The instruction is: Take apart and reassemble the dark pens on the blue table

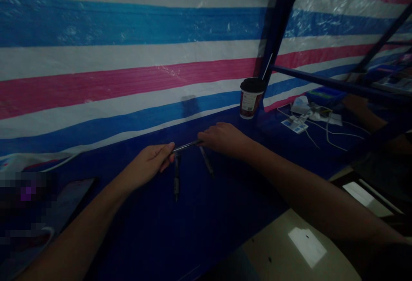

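Since a broad plastic sheet striped in white, blue and pink [135,72] comes down along the back of the smooth dark blue counter [141,225], the handling is best kept on the near side, where neither set of knuckles brushes the plastic. The hands work as a pair, both clamped on one slim piece. The bare left hand [151,158] pinches one end between thumb and fingers; the bare right hand [225,138] closes on the other, though its exact grip is partly hidden. A light, even pinch should do, with the wrists in line and any pull or turn running straight along the length, so that nothing bends or flicks loose.

As for places, take the maroon and white paper cup with a black lid [248,104]: the right hand is just left of it and nearer the wearer, the left hand farther off to its left. Also left of the cup, the slim, dark, shiny pen-like shaft [186,146] bridges the gap between the hands. Two slim dark pens lie to the cup's left and nearer the wearer, one closer to it [207,161], the other farther [176,180]; low wrists could roll them.
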A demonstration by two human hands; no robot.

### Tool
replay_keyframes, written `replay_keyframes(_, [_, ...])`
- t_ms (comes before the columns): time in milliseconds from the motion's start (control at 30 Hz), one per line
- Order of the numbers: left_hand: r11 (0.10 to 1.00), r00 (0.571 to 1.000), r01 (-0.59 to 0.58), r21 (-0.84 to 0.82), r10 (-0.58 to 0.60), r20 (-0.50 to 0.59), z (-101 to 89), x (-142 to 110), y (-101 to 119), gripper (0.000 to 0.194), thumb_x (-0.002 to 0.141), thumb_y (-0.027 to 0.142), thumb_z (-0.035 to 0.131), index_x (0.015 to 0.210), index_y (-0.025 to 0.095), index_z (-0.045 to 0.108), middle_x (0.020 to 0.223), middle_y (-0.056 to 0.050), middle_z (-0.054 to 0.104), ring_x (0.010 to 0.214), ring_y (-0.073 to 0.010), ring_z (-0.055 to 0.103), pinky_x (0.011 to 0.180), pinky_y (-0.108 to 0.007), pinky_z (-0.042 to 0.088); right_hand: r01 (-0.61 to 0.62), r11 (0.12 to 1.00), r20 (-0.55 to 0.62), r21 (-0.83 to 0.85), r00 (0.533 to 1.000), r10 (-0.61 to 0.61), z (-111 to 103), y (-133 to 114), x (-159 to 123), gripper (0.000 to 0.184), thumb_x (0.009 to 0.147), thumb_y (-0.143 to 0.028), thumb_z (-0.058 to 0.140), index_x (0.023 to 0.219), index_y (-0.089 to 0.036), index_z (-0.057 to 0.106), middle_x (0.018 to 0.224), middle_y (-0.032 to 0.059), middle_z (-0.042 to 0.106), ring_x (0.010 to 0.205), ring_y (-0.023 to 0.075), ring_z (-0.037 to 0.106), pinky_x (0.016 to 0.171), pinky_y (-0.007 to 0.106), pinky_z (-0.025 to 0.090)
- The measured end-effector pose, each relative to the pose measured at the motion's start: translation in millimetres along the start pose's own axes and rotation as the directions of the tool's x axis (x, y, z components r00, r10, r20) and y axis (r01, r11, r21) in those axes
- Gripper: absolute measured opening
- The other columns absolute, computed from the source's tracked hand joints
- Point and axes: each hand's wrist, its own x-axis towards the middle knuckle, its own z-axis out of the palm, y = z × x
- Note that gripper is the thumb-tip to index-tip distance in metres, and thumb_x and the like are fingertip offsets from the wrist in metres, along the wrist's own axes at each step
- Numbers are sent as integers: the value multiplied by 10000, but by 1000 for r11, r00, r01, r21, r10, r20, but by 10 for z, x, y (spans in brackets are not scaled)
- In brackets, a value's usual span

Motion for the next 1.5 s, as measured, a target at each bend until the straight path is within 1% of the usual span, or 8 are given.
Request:
replay_keyframes(200, [1000, 999, -7, -20, 6, -36, 65, 27, -67, 536, 963, 617, 361, 743, 203, 619, 516, 43, 461, 450, -120, 396, 470, -238, 303, -84, 909, 32, 409, 996, 78, -17, 39, -13, 406, 1073, -450, 428, 892, -169, 659, 850, 77, 717, 763, 181, 628, 652, 304, 350])
replay_keyframes(333, [999, 1000, -16, -52, 17, 8, 95, 53, -118, 532, 954, 618, 368, 751, 202, 630, 499, 44, 460, 447, -123, 399, 475, -239, 306, -29, 845, -55, 534, 996, 69, 22, 65, -20, 104, 970, -265, 630, 949, -164, 634, 906, 53, 699, 792, 159, 610, 690, 285, 379])
replay_keyframes(733, [993, 999, 29, -118, -31, -18, 117, 52, -122, 544, 939, 658, 377, 758, 204, 618, 483, 55, 435, 410, -117, 320, 416, -234, 248, -44, 733, -80, 679, 988, 132, 47, 87, -6, 261, 856, -223, 755, 1045, -136, 598, 1024, 82, 673, 819, 155, 599, 727, 276, 415])
replay_keyframes(900, [993, 1000, 9, -115, -12, -23, 133, 59, -142, 532, 954, 635, 376, 746, 206, 611, 484, 54, 433, 418, -117, 329, 420, -229, 247, -52, 714, -26, 698, 995, 97, 36, 79, -18, 56, 915, -183, 628, 964, -156, 625, 920, 49, 683, 776, 148, 588, 722, 287, 405])
replay_keyframes(1000, [993, 999, 2, -121, -6, -32, 134, 56, -131, 529, 957, 629, 379, 740, 206, 611, 484, 54, 433, 416, -116, 320, 419, -230, 242, -22, 675, -58, 738, 994, 96, 32, 82, -17, 404, 800, -149, 748, 1166, -164, 580, 1085, 63, 683, 779, 129, 591, 717, 268, 423])
replay_keyframes(1133, [991, 999, 15, -132, -21, -43, 133, 40, -94, 519, 956, 622, 393, 750, 205, 625, 488, 50, 439, 415, -117, 317, 422, -239, 240, -118, 669, -3, 734, 984, 177, 2, 96, -12, 179, 958, -328, 618, 949, -152, 647, 833, 26, 664, 738, 139, 584, 703, 281, 411])
replay_keyframes(1300, [987, 999, 10, -163, -16, -35, 140, 45, -132, 532, 951, 641, 403, 747, 205, 630, 484, 48, 443, 427, -121, 340, 451, -244, 269, 17, 705, -133, 709, 985, 110, -34, 125, -19, 148, 831, -82, 673, 953, -165, 666, 988, 36, 649, 828, 128, 575, 759, 272, 425])
replay_keyframes(1500, [963, 998, 46, -267, -52, -17, 132, 65, -202, 548, 920, 676, 450, 699, 201, 612, 500, 43, 476, 477, -126, 406, 518, -250, 313, 147, 433, -226, 889, 965, 135, 33, 157, 6, 102, 802, -163, 754, 865, -158, 673, 874, 6, 620, 799, 123, 592, 752, 286, 462])
